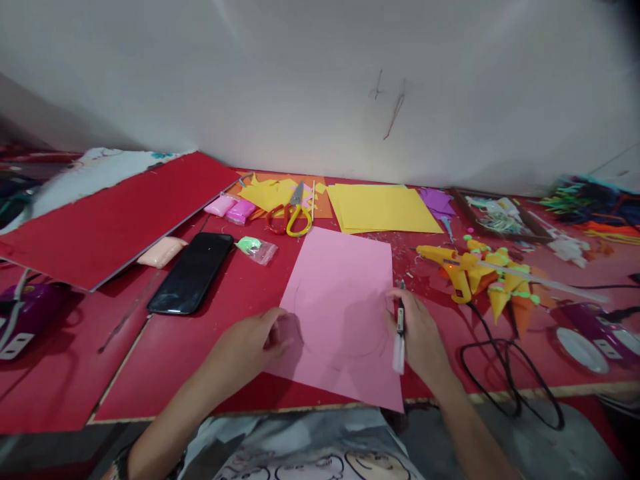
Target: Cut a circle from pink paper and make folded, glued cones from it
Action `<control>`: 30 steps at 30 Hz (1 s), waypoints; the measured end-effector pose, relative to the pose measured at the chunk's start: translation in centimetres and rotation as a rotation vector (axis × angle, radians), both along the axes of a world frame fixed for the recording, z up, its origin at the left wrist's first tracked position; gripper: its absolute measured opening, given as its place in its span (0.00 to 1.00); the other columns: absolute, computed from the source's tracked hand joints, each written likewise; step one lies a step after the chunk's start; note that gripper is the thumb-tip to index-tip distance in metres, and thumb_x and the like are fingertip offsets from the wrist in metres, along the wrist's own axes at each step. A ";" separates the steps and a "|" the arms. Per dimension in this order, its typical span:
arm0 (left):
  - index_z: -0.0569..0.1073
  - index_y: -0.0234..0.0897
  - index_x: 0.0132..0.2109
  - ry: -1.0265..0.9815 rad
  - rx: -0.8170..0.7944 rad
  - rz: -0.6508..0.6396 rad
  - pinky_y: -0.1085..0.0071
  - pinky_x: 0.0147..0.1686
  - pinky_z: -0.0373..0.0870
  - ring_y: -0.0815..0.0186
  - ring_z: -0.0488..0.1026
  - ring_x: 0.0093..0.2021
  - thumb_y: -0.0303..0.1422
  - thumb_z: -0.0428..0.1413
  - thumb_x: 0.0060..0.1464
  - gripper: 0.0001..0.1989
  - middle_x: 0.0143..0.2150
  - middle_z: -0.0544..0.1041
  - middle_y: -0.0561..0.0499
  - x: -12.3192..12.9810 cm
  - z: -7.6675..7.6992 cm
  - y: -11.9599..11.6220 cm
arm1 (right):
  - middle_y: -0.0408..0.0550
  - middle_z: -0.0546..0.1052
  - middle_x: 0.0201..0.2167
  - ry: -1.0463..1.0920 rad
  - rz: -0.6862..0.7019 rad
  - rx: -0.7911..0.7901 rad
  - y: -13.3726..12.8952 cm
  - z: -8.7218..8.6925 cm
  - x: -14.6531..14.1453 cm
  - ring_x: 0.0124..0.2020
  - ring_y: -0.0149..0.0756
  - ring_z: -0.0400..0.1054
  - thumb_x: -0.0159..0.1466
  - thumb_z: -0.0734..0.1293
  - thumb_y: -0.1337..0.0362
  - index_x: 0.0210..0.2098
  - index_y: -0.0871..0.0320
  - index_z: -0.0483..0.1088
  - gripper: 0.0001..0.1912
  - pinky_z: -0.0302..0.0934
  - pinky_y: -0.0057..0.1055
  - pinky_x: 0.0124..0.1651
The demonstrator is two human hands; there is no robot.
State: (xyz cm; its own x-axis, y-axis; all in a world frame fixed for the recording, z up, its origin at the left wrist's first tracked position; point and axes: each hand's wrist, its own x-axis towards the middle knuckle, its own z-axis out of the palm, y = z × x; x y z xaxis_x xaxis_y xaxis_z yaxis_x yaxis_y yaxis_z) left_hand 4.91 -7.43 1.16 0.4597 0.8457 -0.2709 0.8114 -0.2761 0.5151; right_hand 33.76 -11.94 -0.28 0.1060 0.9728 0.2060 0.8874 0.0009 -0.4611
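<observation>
A sheet of pink paper (pixel 345 293) lies before me on the red table, with a faint curved pencil-like line drawn across its lower half. At its left edge is my left hand (pixel 263 337), its fingers loosely bent and apart, the fingertips over the paper; whether they press on it I cannot tell. My right hand (pixel 420 333) is at the right edge of the sheet, closed around a pen (pixel 400 333) with a clear barrel or cap. The pen points down toward me, and my right fingertips reach the paper's edge.
Scissors (pixel 295 217), yellow sheets (pixel 383 208) and clay packets (pixel 257 250) lie behind the paper. A black phone (pixel 193 273) and a large red board (pixel 125 210) are at left. At right are a yellow glue gun (pixel 453 267), its looping black cable (pixel 510 360), and yellow cones (pixel 500 293).
</observation>
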 end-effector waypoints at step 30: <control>0.59 0.40 0.56 -0.089 0.431 -0.121 0.64 0.48 0.65 0.60 0.65 0.51 0.39 0.48 0.57 0.21 0.53 0.66 0.44 -1.7 0.7 -1.4 | 0.39 0.59 0.22 0.509 0.004 0.293 1.9 3.5 0.9 0.22 0.27 0.53 0.55 0.64 0.66 0.24 0.57 0.56 0.09 0.48 0.25 0.25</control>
